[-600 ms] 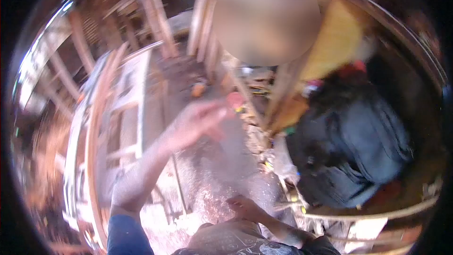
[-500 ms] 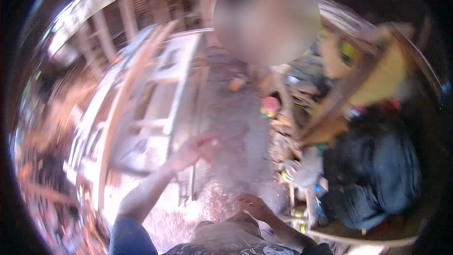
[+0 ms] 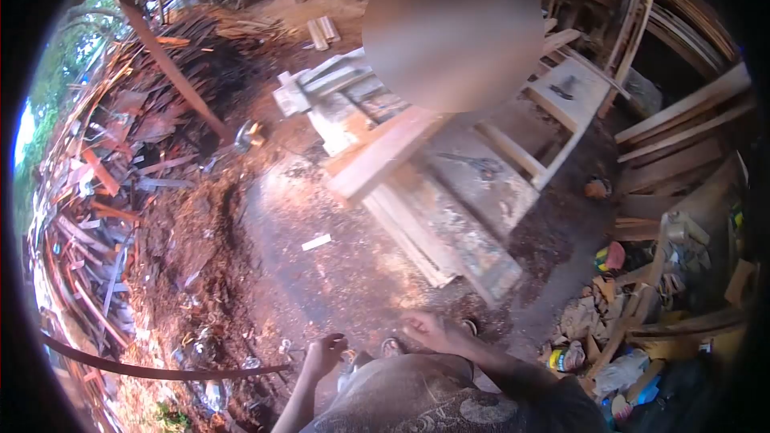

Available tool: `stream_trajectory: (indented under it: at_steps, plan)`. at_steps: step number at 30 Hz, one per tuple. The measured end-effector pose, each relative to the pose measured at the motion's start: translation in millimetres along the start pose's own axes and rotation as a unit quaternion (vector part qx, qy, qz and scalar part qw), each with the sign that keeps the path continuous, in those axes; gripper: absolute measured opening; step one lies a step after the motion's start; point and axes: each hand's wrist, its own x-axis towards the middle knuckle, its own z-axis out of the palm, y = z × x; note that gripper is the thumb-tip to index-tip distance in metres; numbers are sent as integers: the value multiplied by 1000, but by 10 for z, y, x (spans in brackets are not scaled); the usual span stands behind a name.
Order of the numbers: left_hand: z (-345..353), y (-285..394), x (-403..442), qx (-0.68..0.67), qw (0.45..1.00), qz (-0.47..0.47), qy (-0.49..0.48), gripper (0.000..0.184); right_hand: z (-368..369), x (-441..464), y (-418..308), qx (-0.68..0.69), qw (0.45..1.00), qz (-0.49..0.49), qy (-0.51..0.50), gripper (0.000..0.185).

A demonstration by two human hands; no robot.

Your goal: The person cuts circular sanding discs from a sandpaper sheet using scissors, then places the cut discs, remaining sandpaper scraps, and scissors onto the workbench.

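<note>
My left hand hangs low in front of my body with its fingers loosely bent and apart; I see nothing in it. To its right, my right hand is held in front of my belly, fingers half curled and slightly apart, also with nothing visible in it. Neither touches the wooden workbench ahead. A thick squared timber lies across this bench, next to narrower boards. A dark curved strip ends near my left forearm; whether it is a bar or a band I cannot tell.
On the left rises a large heap of wood offcuts beside a slanting post. Sawdust and a small white strip lie on the ground. Planks lean at right above scraps and a yellow-labelled container. A blurred disc hides part of the bench's far side.
My view has swung left, so the bench appears further right and the offcut heap shows clearly. My left hand has dropped from its outstretched position and come closer to my body.
</note>
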Motion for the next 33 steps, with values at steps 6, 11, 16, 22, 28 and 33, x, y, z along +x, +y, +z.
stream_trajectory:
  at_steps: [6,11,16,22,28,33]
  plan:
    - [-576,-27,131,53,998,0,20,44,233,1012,-397,-72,993,-88,15,33]
    - [-908,-219,741,26,999,-6,22,44,-490,1830,-115,159,950,28,267,24]
    - [-1381,-750,1954,-14,1000,-17,-16,45,-1572,2554,-261,245,811,-22,530,16]
    - [-2547,-2329,3340,67,989,-59,-115,39,-2066,3553,-929,161,821,-92,540,13]
    - [-3562,-2308,3621,-285,900,-310,114,31,-2286,4620,-1189,87,899,-42,427,14]
    - [-4083,-2487,4468,-255,902,-349,13,35,-2133,5779,-1730,68,928,20,366,16]
